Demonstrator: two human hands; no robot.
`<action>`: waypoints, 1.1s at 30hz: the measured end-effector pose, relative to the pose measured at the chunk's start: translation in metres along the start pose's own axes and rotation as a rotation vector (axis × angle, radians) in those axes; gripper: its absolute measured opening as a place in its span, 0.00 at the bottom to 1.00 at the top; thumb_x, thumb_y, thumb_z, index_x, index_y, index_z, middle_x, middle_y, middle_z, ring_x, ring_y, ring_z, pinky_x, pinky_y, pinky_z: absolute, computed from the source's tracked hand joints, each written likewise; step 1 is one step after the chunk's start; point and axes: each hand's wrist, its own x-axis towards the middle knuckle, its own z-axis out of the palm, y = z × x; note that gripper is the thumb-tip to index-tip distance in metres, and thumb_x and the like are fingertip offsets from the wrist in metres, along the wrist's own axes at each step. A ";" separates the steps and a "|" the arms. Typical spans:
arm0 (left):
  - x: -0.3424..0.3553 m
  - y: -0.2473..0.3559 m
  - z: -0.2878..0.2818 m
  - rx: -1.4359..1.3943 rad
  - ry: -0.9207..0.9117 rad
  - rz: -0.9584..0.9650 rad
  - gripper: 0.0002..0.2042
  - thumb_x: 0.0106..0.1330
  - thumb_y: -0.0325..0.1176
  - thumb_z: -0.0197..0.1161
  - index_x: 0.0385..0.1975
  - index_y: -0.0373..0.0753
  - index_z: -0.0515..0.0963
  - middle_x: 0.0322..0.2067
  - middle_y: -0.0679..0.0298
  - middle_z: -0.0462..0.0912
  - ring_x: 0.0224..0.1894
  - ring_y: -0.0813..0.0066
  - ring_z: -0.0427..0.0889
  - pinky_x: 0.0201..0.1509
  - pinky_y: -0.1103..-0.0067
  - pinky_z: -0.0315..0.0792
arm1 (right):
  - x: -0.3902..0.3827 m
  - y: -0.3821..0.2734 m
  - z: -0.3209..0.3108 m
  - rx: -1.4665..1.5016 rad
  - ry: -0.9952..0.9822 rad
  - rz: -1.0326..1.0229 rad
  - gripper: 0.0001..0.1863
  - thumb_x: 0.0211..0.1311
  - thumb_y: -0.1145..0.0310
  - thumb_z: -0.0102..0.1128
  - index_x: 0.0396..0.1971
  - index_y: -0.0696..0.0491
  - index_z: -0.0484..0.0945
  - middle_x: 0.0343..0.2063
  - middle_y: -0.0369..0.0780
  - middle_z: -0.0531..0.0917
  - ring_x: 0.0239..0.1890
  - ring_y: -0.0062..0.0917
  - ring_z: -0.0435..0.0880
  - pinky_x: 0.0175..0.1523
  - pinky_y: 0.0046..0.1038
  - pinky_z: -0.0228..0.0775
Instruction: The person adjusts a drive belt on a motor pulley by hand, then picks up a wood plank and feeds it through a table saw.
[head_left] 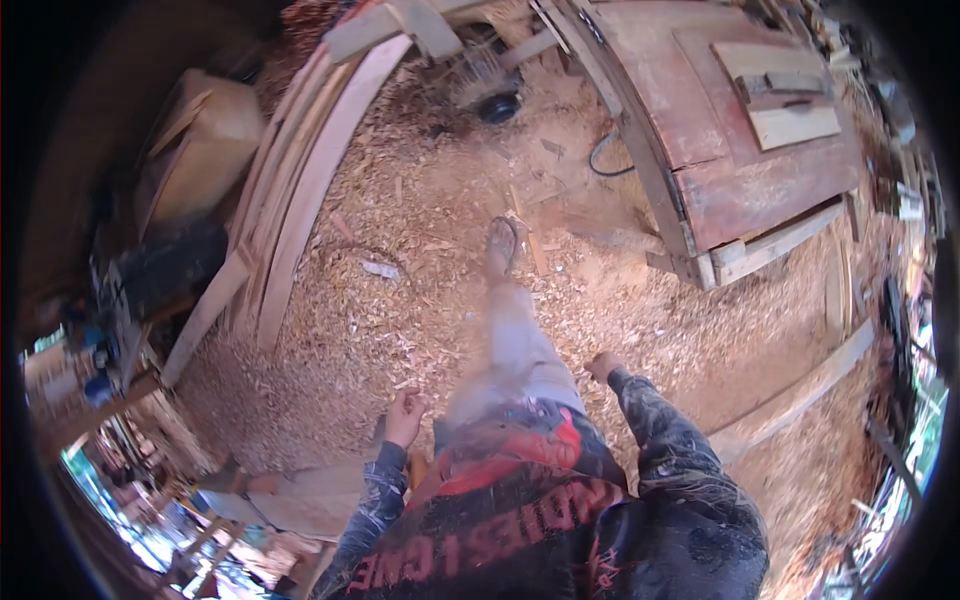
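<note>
My left hand (404, 416) hangs low beside my body, its fingers loosely bent and a little apart. Nothing shows in it, and wood shavings lie on the ground beyond. To the right, my right hand (602, 367) hangs over the shavings with its fingers bent downward; they are small and blurred, so what they may hold cannot be made out. Neither hand touches a workpiece. One leg (515, 340) in light trousers is stretched forward, with a sandalled foot (502, 240) on the littered ground.
Long boards (330, 170) lean in a stack at the left. A reddish wooden panel (720, 130) lies on a low frame at the right, with wood pieces (790, 90) on top. Ahead are a round black object (497, 107) and a dark cable loop (606, 158). A plank (800, 395) lies at the right.
</note>
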 end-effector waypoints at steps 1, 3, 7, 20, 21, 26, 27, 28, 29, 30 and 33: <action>0.030 0.006 0.001 0.063 0.039 0.048 0.14 0.59 0.31 0.61 0.44 0.36 0.74 0.31 0.65 0.77 0.33 0.79 0.74 0.38 0.82 0.70 | 0.034 -0.004 0.000 -0.146 0.126 -0.081 0.25 0.54 0.44 0.53 0.28 0.52 0.84 0.31 0.47 0.84 0.37 0.39 0.83 0.42 0.37 0.74; 0.088 -0.011 -0.011 0.096 -0.014 -0.114 0.15 0.58 0.31 0.61 0.45 0.37 0.73 0.32 0.61 0.76 0.36 0.71 0.75 0.42 0.76 0.70 | 0.087 -0.034 -0.005 -0.039 0.046 -0.074 0.27 0.55 0.43 0.50 0.32 0.54 0.84 0.32 0.48 0.84 0.39 0.41 0.83 0.48 0.37 0.73; 0.207 0.087 -0.013 0.647 0.071 0.157 0.16 0.56 0.34 0.61 0.44 0.39 0.75 0.42 0.50 0.73 0.46 0.51 0.72 0.51 0.62 0.67 | 0.172 -0.100 -0.047 -0.061 -0.106 -0.045 0.23 0.56 0.51 0.48 0.35 0.54 0.83 0.39 0.50 0.82 0.45 0.45 0.80 0.51 0.38 0.71; 0.419 0.082 -0.003 1.349 -0.431 -0.186 0.34 0.54 0.51 0.58 0.60 0.42 0.60 0.55 0.36 0.62 0.53 0.36 0.69 0.52 0.57 0.71 | 0.409 -0.164 -0.045 0.189 0.328 0.377 0.18 0.55 0.63 0.54 0.48 0.37 0.78 0.60 0.42 0.63 0.61 0.41 0.65 0.63 0.45 0.56; 0.429 0.086 -0.010 1.350 -0.428 -0.199 0.35 0.54 0.51 0.59 0.60 0.42 0.60 0.55 0.36 0.62 0.53 0.37 0.69 0.52 0.57 0.72 | 0.428 -0.159 -0.033 0.117 0.390 0.351 0.20 0.56 0.63 0.54 0.50 0.36 0.76 0.59 0.41 0.64 0.59 0.41 0.67 0.62 0.47 0.57; 0.469 0.107 -0.032 1.396 -0.479 -0.256 0.36 0.52 0.53 0.59 0.60 0.41 0.60 0.56 0.38 0.62 0.50 0.39 0.72 0.50 0.59 0.73 | 0.461 -0.175 -0.024 0.278 0.438 0.401 0.15 0.57 0.65 0.52 0.45 0.41 0.77 0.53 0.45 0.67 0.52 0.45 0.71 0.55 0.44 0.65; 0.474 0.116 -0.031 1.417 -0.525 -0.246 0.37 0.53 0.54 0.59 0.60 0.40 0.60 0.56 0.39 0.63 0.49 0.40 0.73 0.49 0.59 0.73 | 0.455 -0.180 -0.024 0.389 0.463 0.441 0.14 0.55 0.67 0.52 0.43 0.44 0.76 0.51 0.47 0.67 0.50 0.47 0.72 0.52 0.44 0.66; 0.476 0.119 -0.035 1.408 -0.515 -0.230 0.37 0.53 0.54 0.59 0.60 0.40 0.60 0.56 0.39 0.63 0.49 0.40 0.73 0.49 0.59 0.73 | 0.449 -0.190 -0.031 0.500 0.493 0.476 0.14 0.54 0.69 0.53 0.42 0.46 0.76 0.49 0.49 0.68 0.48 0.49 0.73 0.49 0.43 0.68; 0.478 0.113 -0.039 1.407 -0.540 -0.227 0.37 0.53 0.54 0.59 0.60 0.40 0.60 0.56 0.40 0.62 0.50 0.41 0.73 0.50 0.58 0.73 | 0.441 -0.201 -0.040 0.608 0.529 0.510 0.13 0.52 0.71 0.53 0.40 0.49 0.75 0.47 0.50 0.68 0.45 0.51 0.74 0.46 0.43 0.70; 0.475 0.116 -0.045 1.409 -0.544 -0.208 0.37 0.53 0.55 0.58 0.61 0.40 0.60 0.57 0.42 0.62 0.51 0.42 0.73 0.51 0.57 0.72 | 0.427 -0.215 -0.051 0.566 0.681 0.328 0.15 0.51 0.73 0.54 0.41 0.50 0.75 0.45 0.52 0.70 0.45 0.51 0.74 0.46 0.43 0.70; 0.473 0.109 -0.069 1.352 -0.518 -0.227 0.37 0.54 0.55 0.58 0.62 0.40 0.59 0.58 0.43 0.61 0.53 0.42 0.71 0.53 0.56 0.70 | 0.394 -0.284 -0.134 0.587 0.838 0.088 0.17 0.50 0.74 0.55 0.44 0.53 0.75 0.39 0.54 0.75 0.40 0.48 0.78 0.43 0.39 0.72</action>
